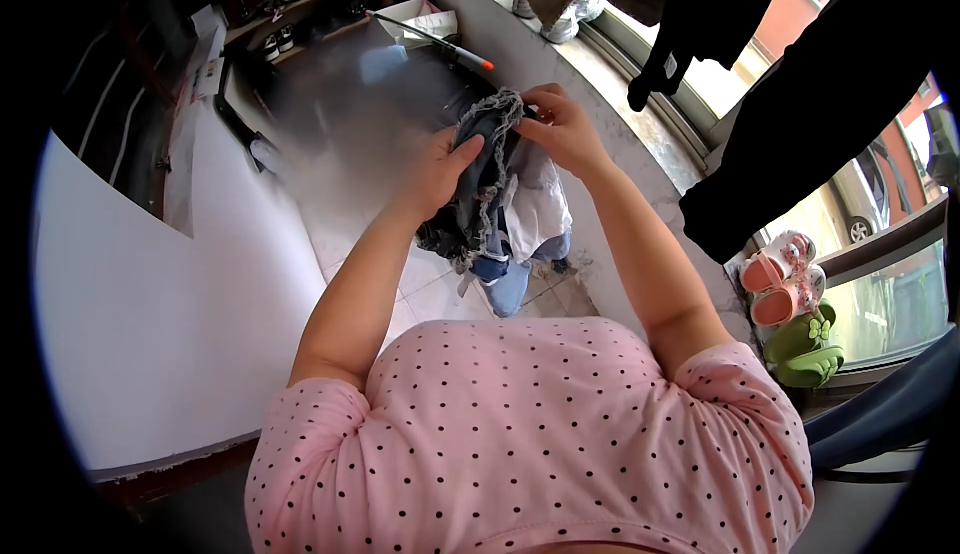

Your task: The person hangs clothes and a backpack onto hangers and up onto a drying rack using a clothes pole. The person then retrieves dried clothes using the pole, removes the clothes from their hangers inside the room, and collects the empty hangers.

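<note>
In front of my chest, a dark garment [474,186] with a frayed grey edge is stretched between my hands. My left hand [440,169] grips its left side, thumb on top. At the upper right, my right hand [563,132] pinches the edge between thumb and fingers. White cloth [535,204] hangs below my right hand; whether it belongs to the same garment I cannot tell. Something light blue [508,289] shows beneath, either cloth or a shoe. The garment's underside and some fingertips are hidden.
Dark clothes [800,94] hang at the right by the window. Pink sandals [785,279] and green clogs [808,344] stand on the sill. A shoe rack [300,4] and an open white box [418,22] are at the back. A white panel [170,324] stands left. A grey blur covers the middle left.
</note>
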